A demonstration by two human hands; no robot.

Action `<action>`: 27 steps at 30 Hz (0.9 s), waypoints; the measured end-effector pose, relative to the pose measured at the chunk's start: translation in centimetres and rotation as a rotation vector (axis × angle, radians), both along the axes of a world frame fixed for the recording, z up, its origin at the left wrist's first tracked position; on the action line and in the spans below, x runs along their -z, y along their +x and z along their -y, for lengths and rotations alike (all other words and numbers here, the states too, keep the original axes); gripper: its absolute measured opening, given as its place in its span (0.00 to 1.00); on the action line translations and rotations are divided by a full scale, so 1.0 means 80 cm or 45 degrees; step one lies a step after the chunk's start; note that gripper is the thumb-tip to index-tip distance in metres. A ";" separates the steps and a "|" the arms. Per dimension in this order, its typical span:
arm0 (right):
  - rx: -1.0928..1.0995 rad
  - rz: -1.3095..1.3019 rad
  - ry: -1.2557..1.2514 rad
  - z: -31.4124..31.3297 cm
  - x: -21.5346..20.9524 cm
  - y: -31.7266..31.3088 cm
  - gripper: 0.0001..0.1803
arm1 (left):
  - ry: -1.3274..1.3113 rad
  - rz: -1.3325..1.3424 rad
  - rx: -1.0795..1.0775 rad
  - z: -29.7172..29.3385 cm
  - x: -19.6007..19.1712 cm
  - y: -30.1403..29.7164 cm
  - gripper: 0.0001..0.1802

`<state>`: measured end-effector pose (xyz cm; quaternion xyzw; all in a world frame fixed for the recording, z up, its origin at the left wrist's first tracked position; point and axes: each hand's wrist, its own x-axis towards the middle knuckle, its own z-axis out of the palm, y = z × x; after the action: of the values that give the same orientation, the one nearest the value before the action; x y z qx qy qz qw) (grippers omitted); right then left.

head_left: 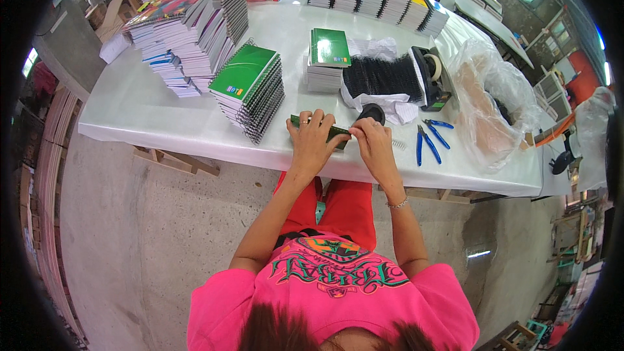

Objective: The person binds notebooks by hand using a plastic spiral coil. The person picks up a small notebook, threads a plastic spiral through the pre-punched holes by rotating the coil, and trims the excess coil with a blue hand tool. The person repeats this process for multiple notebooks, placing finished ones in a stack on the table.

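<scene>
Head view: the left hand [312,133] is holding a green notebook [338,132] on the counter [143,110], its grip closed over the cover. The right hand [376,146] is pinching narrowly at the notebook's right end; what it is pinching is too small to identify. Coil binding is apparently proceeding; the next move is probably calling for steadying the notebook.

Dk grn notebook [338,132], crosswise, partly hidden, nr front edge of table [162,114]
</scene>
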<state>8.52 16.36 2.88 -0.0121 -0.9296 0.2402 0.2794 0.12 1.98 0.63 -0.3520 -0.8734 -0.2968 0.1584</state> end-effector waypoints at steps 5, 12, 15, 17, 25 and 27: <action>0.003 -0.027 -0.025 0.005 -0.001 -0.003 0.06 | 0.019 0.043 0.082 0.009 0.001 -0.007 0.19; 0.007 0.027 -0.045 0.008 -0.003 -0.003 0.07 | 0.728 0.087 0.010 0.019 0.002 -0.013 0.26; 0.020 0.013 0.035 0.008 -0.006 -0.004 0.09 | 0.777 0.176 -0.016 0.019 0.012 -0.015 0.29; 0.015 0.048 0.058 0.009 -0.006 -0.002 0.09 | 0.707 0.250 0.022 0.020 0.022 -0.018 0.29; 0.109 0.159 -0.002 -0.060 0.009 -0.001 0.19 | 0.613 0.444 0.199 0.034 0.027 -0.036 0.27; 0.101 0.250 -0.026 -0.087 0.021 0.011 0.22 | 0.567 0.356 0.292 0.035 0.019 -0.039 0.27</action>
<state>9.38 23.29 1.19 -0.0750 -0.9488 0.2360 0.1962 -3.02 -0.80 -0.88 -0.3607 -0.7546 -0.5430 0.0753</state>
